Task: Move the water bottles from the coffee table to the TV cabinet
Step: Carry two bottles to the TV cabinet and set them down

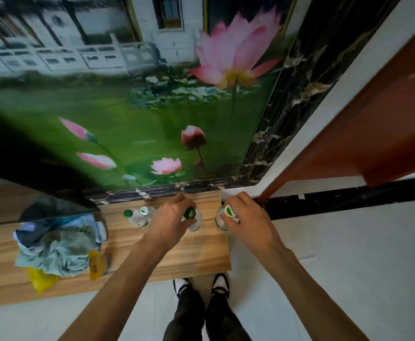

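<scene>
I look down on the wooden TV cabinet top against the lotus wall picture. Two clear water bottles with green caps stand together near the wall. My left hand grips the top of a third clear bottle with a green cap, which stands upright on the cabinet. My right hand holds a fourth bottle with a white and green cap by its neck at the cabinet's right edge; whether its base rests on the wood is hidden.
A heap of grey-blue cloth with yellow bags lies on the cabinet's left part. A dark TV stands at the left. A red-brown door is at the right. My feet stand on the pale floor before the cabinet.
</scene>
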